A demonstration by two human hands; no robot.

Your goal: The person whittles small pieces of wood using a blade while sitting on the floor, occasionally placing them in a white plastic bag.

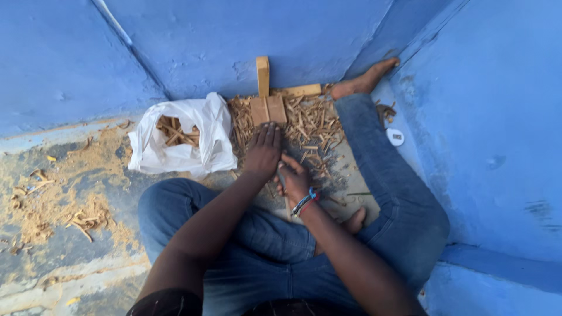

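While the person is sitting cross-legged on the floor [70,246] in blue jeans, both forearms are reaching forward over the lap. The right hand [294,180], wearing beaded bracelets [305,202] at the wrist, is lying with its fingers clenched around a thin grey tool [281,175]; only a short part of it is showing, so its kind is unclear. The left hand [263,151] is lying just to the left and slightly farther, touching the right hand, palm down with fingers released and stretched flat, pressing on the floor at the near edge of the wood shavings [313,126]. Just beyond its fingertips, flat wooden blocks [268,109] are lying among the shavings, with an upright wooden piece [263,75] standing against the blue wall [234,41]. To the left, a white plastic bag [187,146] is holding wood scraps. Far right, a small white object [395,137] is lying beside the leg.
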